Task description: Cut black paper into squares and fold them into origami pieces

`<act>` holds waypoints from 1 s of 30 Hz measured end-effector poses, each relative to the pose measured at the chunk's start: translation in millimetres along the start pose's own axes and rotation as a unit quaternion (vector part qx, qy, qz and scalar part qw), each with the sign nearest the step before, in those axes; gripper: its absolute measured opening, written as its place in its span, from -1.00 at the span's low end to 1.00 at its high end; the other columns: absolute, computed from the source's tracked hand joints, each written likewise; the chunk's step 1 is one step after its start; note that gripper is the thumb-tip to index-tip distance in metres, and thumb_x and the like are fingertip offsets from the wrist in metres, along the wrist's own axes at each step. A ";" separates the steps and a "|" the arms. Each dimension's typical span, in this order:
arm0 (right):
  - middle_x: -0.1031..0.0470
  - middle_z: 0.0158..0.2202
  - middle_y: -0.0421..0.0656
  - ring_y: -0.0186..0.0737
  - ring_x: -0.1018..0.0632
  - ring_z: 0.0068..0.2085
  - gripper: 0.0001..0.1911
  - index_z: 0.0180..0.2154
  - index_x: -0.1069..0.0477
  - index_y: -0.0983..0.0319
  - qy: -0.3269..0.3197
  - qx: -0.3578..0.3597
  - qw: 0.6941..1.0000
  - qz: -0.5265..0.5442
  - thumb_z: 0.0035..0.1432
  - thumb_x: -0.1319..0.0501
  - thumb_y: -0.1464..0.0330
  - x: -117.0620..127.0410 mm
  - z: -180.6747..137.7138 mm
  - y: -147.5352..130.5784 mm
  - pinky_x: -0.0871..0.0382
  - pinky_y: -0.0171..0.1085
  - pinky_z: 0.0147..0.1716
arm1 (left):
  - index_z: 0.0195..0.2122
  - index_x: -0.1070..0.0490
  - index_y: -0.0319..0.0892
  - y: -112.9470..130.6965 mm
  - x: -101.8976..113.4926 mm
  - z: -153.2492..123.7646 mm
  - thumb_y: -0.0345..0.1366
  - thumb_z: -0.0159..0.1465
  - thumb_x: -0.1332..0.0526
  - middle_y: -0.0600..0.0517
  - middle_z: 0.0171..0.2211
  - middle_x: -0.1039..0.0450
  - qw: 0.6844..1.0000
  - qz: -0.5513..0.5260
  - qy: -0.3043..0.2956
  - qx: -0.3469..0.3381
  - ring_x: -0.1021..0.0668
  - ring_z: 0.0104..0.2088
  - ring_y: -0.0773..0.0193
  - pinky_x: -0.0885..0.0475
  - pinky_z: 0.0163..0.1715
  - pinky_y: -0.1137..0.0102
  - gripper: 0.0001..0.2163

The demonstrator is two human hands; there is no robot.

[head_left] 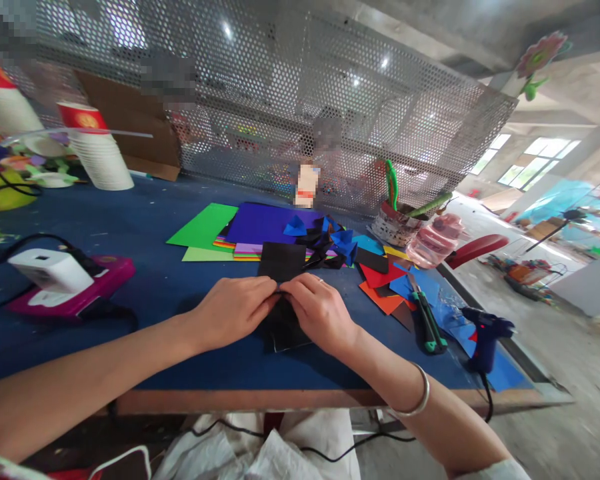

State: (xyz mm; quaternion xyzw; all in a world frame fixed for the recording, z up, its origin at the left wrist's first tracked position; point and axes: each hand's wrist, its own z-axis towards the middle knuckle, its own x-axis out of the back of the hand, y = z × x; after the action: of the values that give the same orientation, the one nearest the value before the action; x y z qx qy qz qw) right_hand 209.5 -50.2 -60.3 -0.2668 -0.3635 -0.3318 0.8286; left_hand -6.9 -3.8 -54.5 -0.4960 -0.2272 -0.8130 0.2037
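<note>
My left hand (233,308) and my right hand (320,310) meet over a black sheet of paper (283,261) on the blue table (170,293). Both hands have their fingers closed in a pinch on the sheet near its middle, and part of it lies folded under my palms. Just behind lies a spread of coloured paper sheets (260,227) in green, purple and blue, with small folded blue and black paper pieces (337,241) on top. Red, orange and blue paper scraps (385,287) lie to the right of my right hand.
A green utility knife (427,320) and a blue glue gun (485,333) lie at the right edge. A white device on a pink base (65,280) sits at left with cables. Stacked paper cups (97,147) stand at the back left, before a perforated metal screen (290,100).
</note>
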 end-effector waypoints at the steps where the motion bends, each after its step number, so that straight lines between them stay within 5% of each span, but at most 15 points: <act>1: -0.67 -0.13 -0.04 -0.13 -0.67 -0.11 -0.69 -0.01 -0.63 0.16 -0.001 -0.013 1.000 0.007 0.49 -0.12 0.50 -1.3 -0.3 1.2 -0.56 -0.23 -0.04 | -0.30 -0.42 -0.08 -0.2 0.4 0.2 -0.26 0.52 -0.01 0.01 -0.38 -0.54 1.000 0.000 0.008 -0.001 -0.62 -0.37 0.11 -0.33 -0.42 0.31 -0.73; 7: -0.69 -0.15 -0.08 -0.13 -0.70 -0.13 -0.79 -0.05 -0.59 0.16 -0.013 -0.059 0.998 0.028 0.43 -0.21 0.49 -6.3 0.0 4.5 -0.55 -0.26 -0.09 | -0.32 -0.41 -0.08 -0.2 1.9 1.8 -0.26 0.52 0.01 0.05 -0.44 -0.48 0.999 -0.013 0.037 -0.026 -0.56 -0.43 0.18 -0.30 -0.42 0.32 -0.71; 17: -0.64 -0.30 -0.13 -0.18 -0.66 -0.28 -0.78 -0.20 -0.58 0.14 0.000 -0.035 0.999 0.026 0.43 -0.17 0.47 1.5 -2.6 -3.5 -0.48 -0.32 -0.26 | -0.36 -0.53 -0.09 5.7 8.2 -4.6 -0.27 0.49 -0.06 0.02 -0.43 -0.54 0.996 -0.037 0.075 -0.026 -0.55 -0.41 0.22 -0.35 -0.40 0.35 -0.69; 24: -0.74 -0.03 -0.03 -0.09 -0.74 -0.07 -0.59 0.09 -0.64 0.13 0.005 -0.060 0.997 0.045 0.47 -0.09 0.52 -0.5 -0.7 6.8 -0.59 -0.22 -0.07 | -0.21 -0.60 -0.08 -5.0 0.9 0.7 -0.20 0.52 -0.07 -0.03 -0.29 -0.64 0.995 -0.044 0.092 0.012 -0.65 -0.26 0.15 -0.51 -0.25 0.36 -0.69; 30: -0.75 -0.17 -0.05 -0.10 -0.73 -0.14 -0.74 -0.04 -0.68 0.13 0.013 -0.081 0.997 -0.004 0.53 -0.19 0.32 4.5 1.9 10.8 -0.56 -0.24 -0.09 | -0.33 -0.57 -0.09 -6.2 3.0 -0.8 -0.23 0.48 -0.10 -0.01 -0.38 -0.62 0.995 -0.037 0.089 0.025 -0.62 -0.35 0.18 -0.45 -0.30 0.37 -0.70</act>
State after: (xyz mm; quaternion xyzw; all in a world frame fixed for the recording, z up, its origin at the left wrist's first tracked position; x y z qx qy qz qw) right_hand 219.0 -43.6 -57.9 -0.3272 -0.3253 -0.3675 0.8075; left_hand -12.3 0.4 -53.2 -0.4076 -0.2461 -0.8550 0.2054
